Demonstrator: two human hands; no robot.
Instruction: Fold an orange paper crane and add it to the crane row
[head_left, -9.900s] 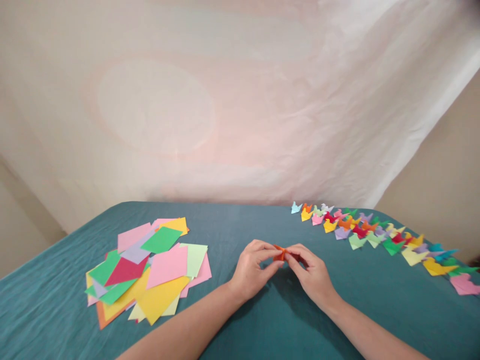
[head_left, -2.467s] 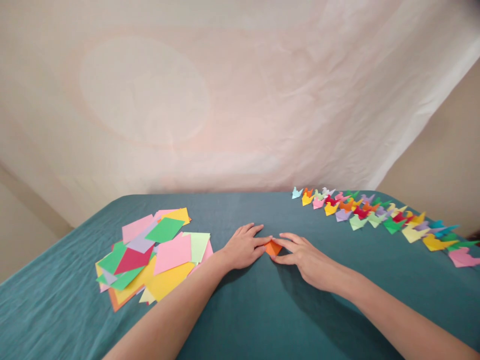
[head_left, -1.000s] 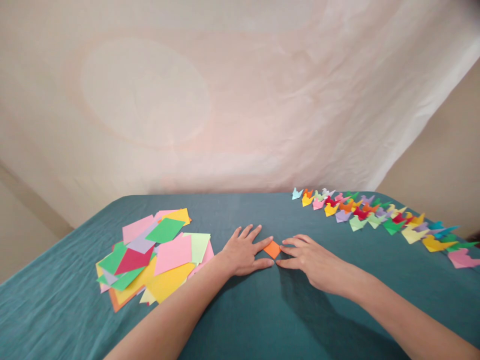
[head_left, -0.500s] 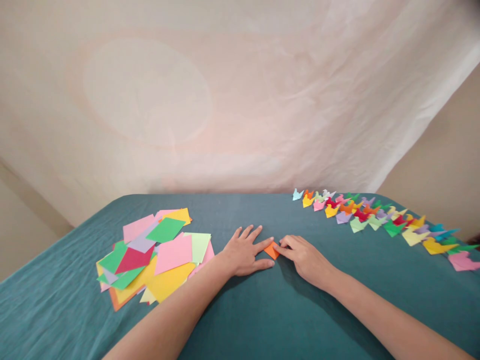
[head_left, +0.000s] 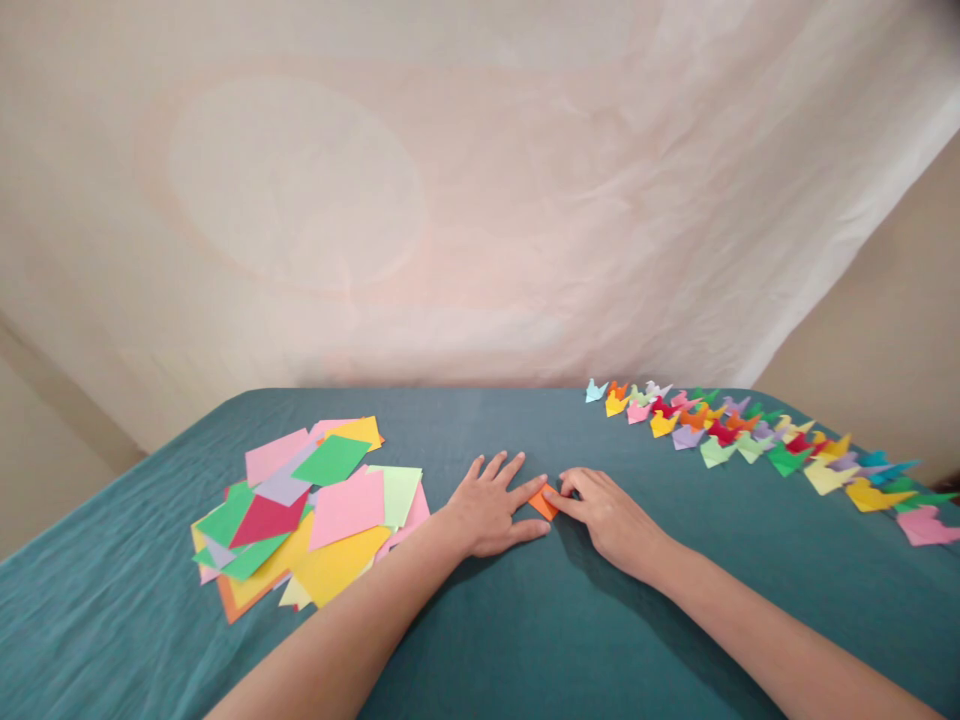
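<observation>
Between my hands a small folded piece of orange origami paper [head_left: 544,503] lies flat on the cloth, partly covered by fingertips. My left hand [head_left: 489,507] rests palm down with its fingers spread, the index fingertip at the paper's left edge and the thumb just below it. From the other side my right hand [head_left: 611,520] comes in with most fingers curled. Its index fingertip presses on the right part of the orange paper; the thumb is mostly hidden.
Loose coloured paper squares [head_left: 349,510] lie in a heap left of my left forearm. Several rows of folded paper birds [head_left: 724,430] stand along the back right. A dark teal cloth [head_left: 525,640] covers the table, and a pale sheet [head_left: 480,200] hangs behind it.
My right index fingertip has shifted very slightly left over the orange paper. My left hand and the other things look the same.
</observation>
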